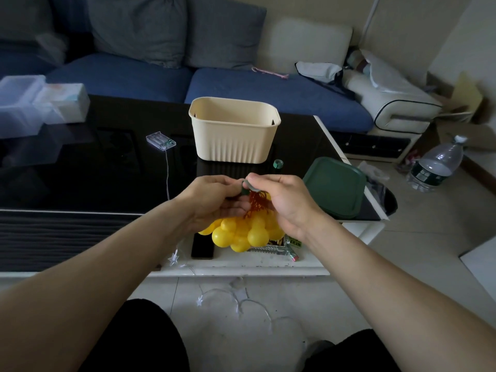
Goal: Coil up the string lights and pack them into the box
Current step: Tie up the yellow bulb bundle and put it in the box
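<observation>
While both hands, left (212,201) and right (281,202), pinch what looks like green tape (244,189), yellow bulb lights (241,232) hang bunched before the cream box (233,130).

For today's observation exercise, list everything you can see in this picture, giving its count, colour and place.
box: one, cream, on table, open
lid: one, green, right of box
ball lights: one bunch, yellow, held at table's front edge
battery case: one, clear, left of box
star lights: one strand, clear, on floor
bottle: one, clear, floor at right
sofa: one, blue, behind table
left hand: pinching bunch's top
right hand: pinching bunch's top
</observation>
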The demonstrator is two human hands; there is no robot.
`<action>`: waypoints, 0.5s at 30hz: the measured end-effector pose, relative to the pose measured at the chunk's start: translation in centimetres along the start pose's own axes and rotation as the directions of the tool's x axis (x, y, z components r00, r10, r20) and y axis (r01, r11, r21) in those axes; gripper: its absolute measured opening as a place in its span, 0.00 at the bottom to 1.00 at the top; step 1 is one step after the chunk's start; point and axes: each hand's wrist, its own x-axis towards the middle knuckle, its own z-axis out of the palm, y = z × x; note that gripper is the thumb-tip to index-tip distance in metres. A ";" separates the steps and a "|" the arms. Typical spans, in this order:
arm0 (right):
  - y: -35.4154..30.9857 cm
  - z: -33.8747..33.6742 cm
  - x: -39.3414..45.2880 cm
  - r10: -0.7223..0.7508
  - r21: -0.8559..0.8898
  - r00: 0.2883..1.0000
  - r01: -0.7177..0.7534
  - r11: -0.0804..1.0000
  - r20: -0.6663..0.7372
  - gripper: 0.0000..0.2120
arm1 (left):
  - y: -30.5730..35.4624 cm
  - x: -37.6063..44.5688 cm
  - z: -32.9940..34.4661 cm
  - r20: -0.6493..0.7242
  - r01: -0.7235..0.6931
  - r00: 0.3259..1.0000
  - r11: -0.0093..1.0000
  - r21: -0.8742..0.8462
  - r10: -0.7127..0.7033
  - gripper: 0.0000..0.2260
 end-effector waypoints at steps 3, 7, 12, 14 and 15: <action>0.2 0.4 0.1 0.061 0.017 0.998 -0.061 0.998 -0.026 0.06 | 0.1 -0.3 -0.4 0.060 0.016 0.998 0.999 0.042 -0.018 0.08; -0.5 0.3 0.0 0.155 0.071 0.987 -0.153 0.986 -0.030 0.06 | 0.4 -0.6 -0.2 0.094 0.014 0.995 1.000 0.024 -0.017 0.09; -0.9 0.1 0.3 0.249 0.154 0.967 -0.238 0.959 -0.056 0.06 | -0.1 -0.7 -0.1 0.096 -0.113 0.991 0.979 0.170 0.097 0.07; -0.6 -0.1 0.5 0.259 0.165 0.964 -0.246 0.955 -0.060 0.06 | -0.3 -0.7 0.0 0.095 -0.163 0.985 0.960 0.228 0.145 0.09; -0.5 -0.2 0.6 0.256 0.157 0.965 -0.245 0.957 -0.057 0.06 | -0.3 -0.6 0.0 0.088 -0.178 0.983 0.954 0.243 0.161 0.09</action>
